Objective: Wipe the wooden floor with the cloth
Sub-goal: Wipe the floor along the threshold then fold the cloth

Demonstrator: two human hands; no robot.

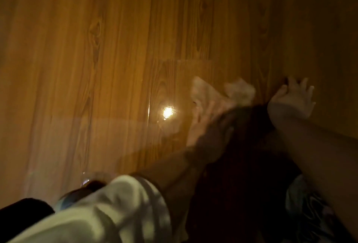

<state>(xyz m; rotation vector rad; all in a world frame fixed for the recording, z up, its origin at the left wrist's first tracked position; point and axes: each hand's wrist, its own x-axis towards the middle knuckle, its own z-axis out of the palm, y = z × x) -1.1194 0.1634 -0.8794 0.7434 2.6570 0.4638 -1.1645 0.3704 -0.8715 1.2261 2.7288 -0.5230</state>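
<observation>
The wooden floor [116,59] fills the head view, glossy and orange-brown under dim light. A pale crumpled cloth [239,90] lies on it right of centre, smeared by motion blur. My left hand [205,119] reaches in from a white sleeve at the lower left and grips the near part of the cloth against the boards. My right hand [292,98] is to the right of the cloth, flat with fingers spread, and holds nothing. It presses where the floor meets a wooden panel.
A bright lamp reflection [167,112] shines on the floor just left of the cloth. A wooden panel [329,49] rises along the right side. Dark hair [246,146] hangs between my arms. A dark object [23,209] sits bottom left, patterned fabric [310,215] bottom right.
</observation>
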